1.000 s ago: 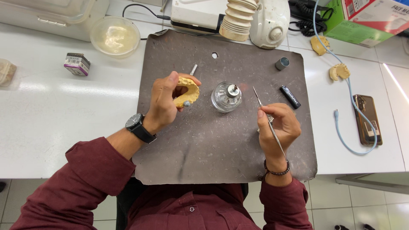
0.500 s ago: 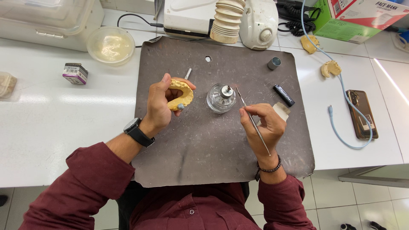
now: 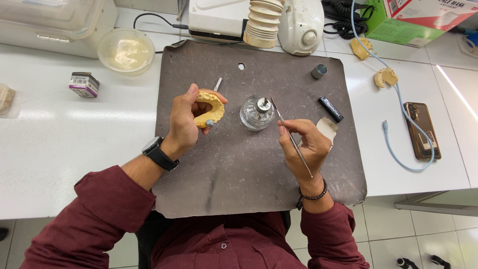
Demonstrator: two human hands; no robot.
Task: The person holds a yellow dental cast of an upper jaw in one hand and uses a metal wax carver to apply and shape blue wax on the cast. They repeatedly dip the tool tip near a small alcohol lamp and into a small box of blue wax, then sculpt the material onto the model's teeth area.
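**Dental cast in one hand, metal tool in the other, both beside the glass burner**

I take the glass burner (image 3: 257, 112) as my landmark; it stands near the middle of the dark mat (image 3: 239, 169) on the white worktop (image 3: 59, 149). Just to the burner's left, my left hand (image 3: 185, 122) has its fingers clamped on a yellow dental cast (image 3: 211, 107), thumb on top, the arch held a little above the mat. Just to the burner's right and slightly nearer me, my right hand (image 3: 307, 147) has its fingers pinched together on a thin metal instrument (image 3: 291, 137); its tip points up toward the burner's top, very near the wick cap, though I cannot tell whether it touches.

Right of the burner, past my right hand, a small black stick-shaped object (image 3: 330, 108) lies on the mat, with a small grey cylinder (image 3: 319, 71) farther back. Well to the right of the burner, off the mat, a phone (image 3: 421, 130) lies on the worktop with a pale blue cable (image 3: 398, 149) looping beside it. Far left and behind the burner sits a round bowl (image 3: 125, 51).
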